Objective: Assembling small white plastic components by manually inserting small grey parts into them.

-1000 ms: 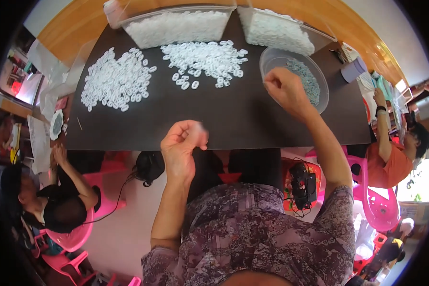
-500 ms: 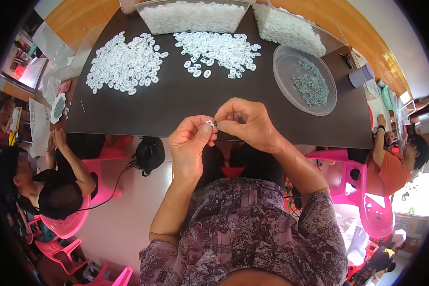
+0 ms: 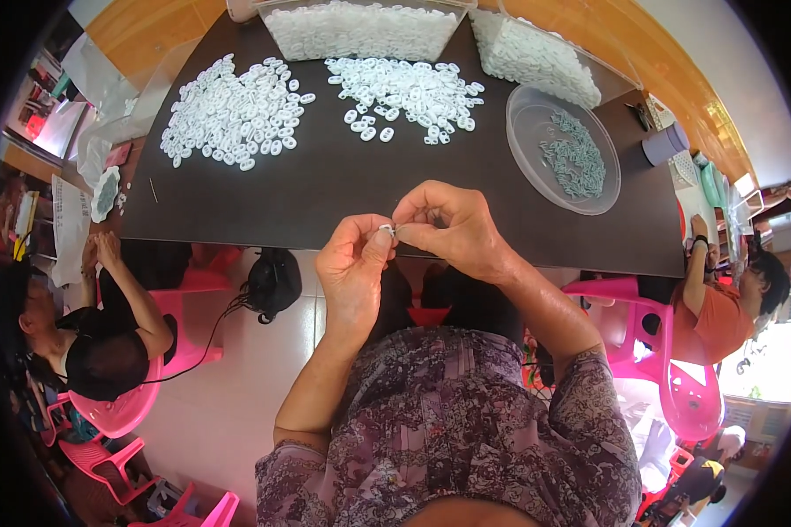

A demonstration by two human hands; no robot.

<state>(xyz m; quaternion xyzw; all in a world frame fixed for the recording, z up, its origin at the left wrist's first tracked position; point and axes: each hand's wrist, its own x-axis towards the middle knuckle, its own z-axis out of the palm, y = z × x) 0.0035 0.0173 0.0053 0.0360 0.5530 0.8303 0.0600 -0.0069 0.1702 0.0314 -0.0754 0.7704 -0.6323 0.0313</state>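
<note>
Just over the table's near edge, my left hand (image 3: 353, 268) pinches a small white plastic piece (image 3: 386, 228) between thumb and fingers. My right hand (image 3: 457, 228) meets it there, thumb and forefinger pressed together at the piece's right side. Whatever sits between those right fingertips is too small and covered to name. Beyond the hands lie two loose heaps of white oval two-holed pieces, a left heap (image 3: 233, 119) and a middle heap (image 3: 404, 92). To the right, a round clear plastic tray (image 3: 520, 162) holds many tiny grey-green pieces (image 3: 578, 162).
Two clear bins full of white pieces, a middle bin (image 3: 360, 37) and a right bin (image 3: 536, 66), line the dark table's (image 3: 325, 193) far side. A grey cup (image 3: 665, 143) stands at the right. One person (image 3: 119, 316) sits left, another (image 3: 721, 307) right, on pink chairs.
Both hands stay together over the near edge, their fingers shifted slightly around the white piece. A dark speck at the right fingertips no longer shows clearly. The view has moved a little.
</note>
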